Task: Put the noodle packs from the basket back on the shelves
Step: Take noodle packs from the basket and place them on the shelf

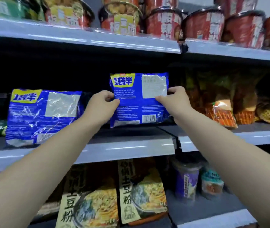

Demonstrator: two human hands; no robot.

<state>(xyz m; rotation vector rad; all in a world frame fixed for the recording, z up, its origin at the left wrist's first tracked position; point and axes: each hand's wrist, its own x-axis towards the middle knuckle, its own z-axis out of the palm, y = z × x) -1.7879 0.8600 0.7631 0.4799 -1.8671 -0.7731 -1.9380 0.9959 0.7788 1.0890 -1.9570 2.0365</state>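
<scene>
Both the left hand [104,104] and right hand [174,97] pinch the blue noodle pack [139,106] by its side edges, fingers [110,96] clamped on crinkly, probably light film.

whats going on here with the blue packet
A person is stocking noodles on a shop rack. The left hand and right hand pinch the side edges of a blue noodle pack and hold it upright at the middle shelf. Its bottom edge is down by the shelf board, but it is unclear whether it rests there. A second blue pack leans on the same shelf to its left, apart from it. The shelf above holds noodle bowls.
</scene>
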